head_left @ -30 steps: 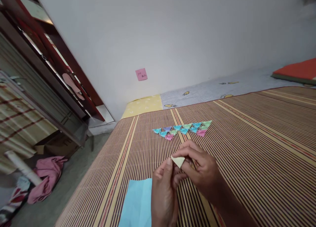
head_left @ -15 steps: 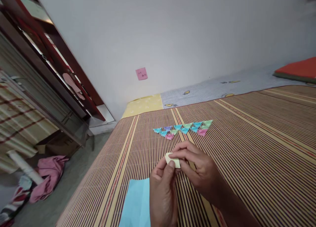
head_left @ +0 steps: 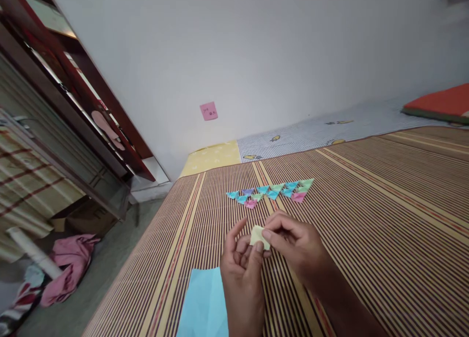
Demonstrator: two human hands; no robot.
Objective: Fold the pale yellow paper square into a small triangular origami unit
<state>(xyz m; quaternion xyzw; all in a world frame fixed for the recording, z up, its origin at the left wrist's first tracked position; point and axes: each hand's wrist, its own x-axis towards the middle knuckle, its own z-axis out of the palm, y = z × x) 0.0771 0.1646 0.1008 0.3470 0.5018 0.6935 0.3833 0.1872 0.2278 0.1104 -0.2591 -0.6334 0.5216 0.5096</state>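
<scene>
A small pale yellow piece of folded paper (head_left: 258,236) is held between both hands above the striped mat. My left hand (head_left: 244,273) pinches its lower edge, thumb on top, with the index finger raised away from it. From the right, my right hand (head_left: 298,242) grips the paper's right edge between thumb and fingers. Beyond the hands, several small folded paper triangles (head_left: 273,194) in blue, green, pink and purple lie in rows on the mat. A creased light blue sheet of paper (head_left: 203,300) lies beside my left wrist, partly hidden by it.
The striped mat (head_left: 366,220) covers the bed up to the patterned sheet (head_left: 293,139) by the wall. A pink note (head_left: 208,111) sticks to the wall. An orange folded cloth (head_left: 439,102) lies far right. Pink cloth (head_left: 71,263) and a cardboard box (head_left: 86,217) are on the floor at left.
My left index finger has lifted off the paper. My right fingers have moved from across its top to a pinch at its right edge. The view has shifted slightly.
</scene>
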